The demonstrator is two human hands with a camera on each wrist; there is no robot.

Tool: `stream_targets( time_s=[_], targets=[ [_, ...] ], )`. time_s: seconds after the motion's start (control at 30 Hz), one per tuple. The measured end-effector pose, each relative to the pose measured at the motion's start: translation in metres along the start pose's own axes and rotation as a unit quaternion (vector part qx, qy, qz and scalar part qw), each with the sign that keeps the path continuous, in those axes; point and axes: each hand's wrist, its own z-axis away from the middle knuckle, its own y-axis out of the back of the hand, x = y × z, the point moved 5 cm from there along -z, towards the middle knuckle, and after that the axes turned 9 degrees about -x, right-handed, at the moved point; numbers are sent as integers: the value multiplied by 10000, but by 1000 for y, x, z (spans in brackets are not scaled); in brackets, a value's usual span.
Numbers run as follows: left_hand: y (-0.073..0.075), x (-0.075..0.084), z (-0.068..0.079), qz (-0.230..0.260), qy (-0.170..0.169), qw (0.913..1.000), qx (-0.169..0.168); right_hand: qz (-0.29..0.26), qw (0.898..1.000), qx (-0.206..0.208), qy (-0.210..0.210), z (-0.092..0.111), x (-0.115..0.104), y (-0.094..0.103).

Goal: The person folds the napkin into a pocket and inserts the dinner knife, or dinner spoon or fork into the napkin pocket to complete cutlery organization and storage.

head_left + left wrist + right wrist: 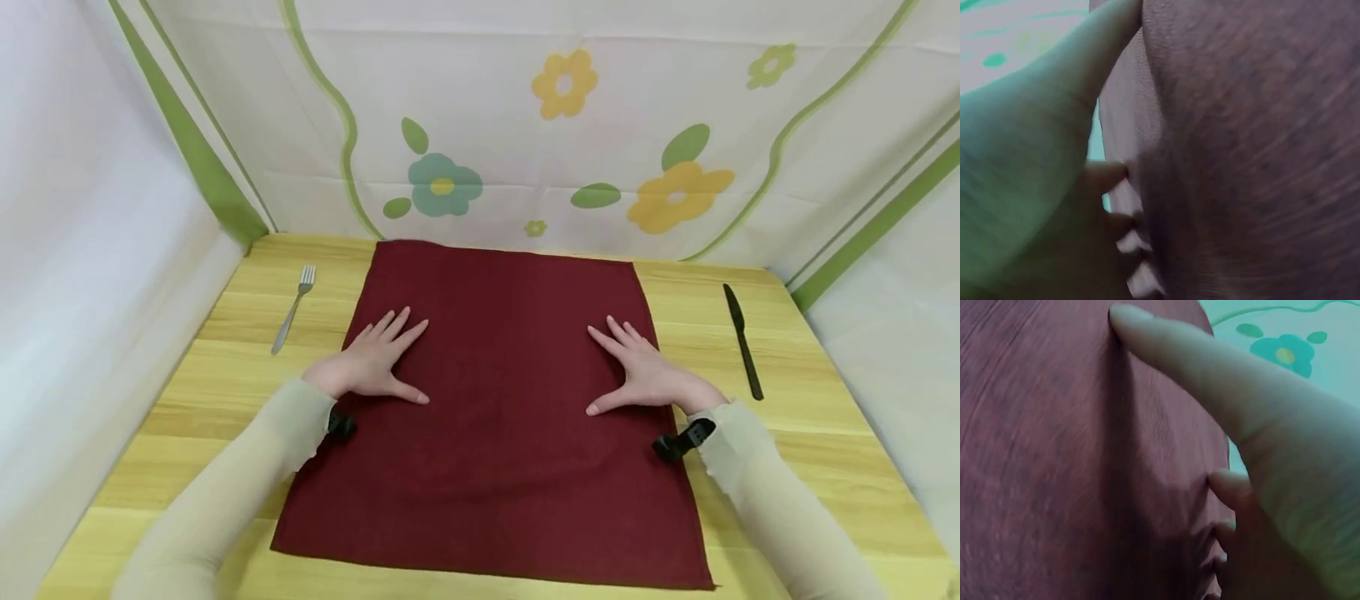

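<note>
A dark red cloth napkin [510,467] lies spread out over the table, with faint ripples across its lower half. My left hand [375,358] rests on its left side, fingers spread and thumb pointing inward. On the right side my right hand [637,367] mirrors it, fingers fanned out and fingertips on the fabric. In the left wrist view the thumb [1085,56] and fingertips touch the cloth [1260,150]. The right wrist view shows the thumb [1172,350] pressing on the cloth [1041,462], with the other fingertips lower down.
A silver fork [295,308] lies on the wooden table [202,392] left of the napkin. To the right lies a black knife [742,342]. White curtains with printed flowers [487,100] hang behind and beside the table. Each wrist wears a black camera strap [684,440].
</note>
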Motion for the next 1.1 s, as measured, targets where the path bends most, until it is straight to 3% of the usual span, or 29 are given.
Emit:
stream_targets(
  time_s=[0.2, 0.37, 0.53, 0.67, 0.9, 1.0, 1.1],
  targets=[
    [-11, 19, 11, -372, 309, 9985, -251, 35, 9999, -48, 119, 15, 9, -8],
    [-13, 24, 12, -360, 360, 9987, -76, 57, 9998, 14, 176, 25, 9, -8],
    [-7, 16, 11, -207, 401, 9989, 155, -24, 9999, -96, 138, 32, -2, -6],
    [-2, 6, 7, -200, 460, 9987, 74, -43, 9995, -297, 95, 33, -8, -6],
    [9, -4, -5, -151, 400, 9991, 36, -117, 9996, -245, -26, 25, -1, -3],
    [22, -8, -10, -68, 339, 9990, 300, -306, 9994, 122, 82, 19, 3, 10],
    [43, -19, -19, 224, 298, 9953, 897, -625, 9943, 862, 56, 12, 8, 35]
  ],
)
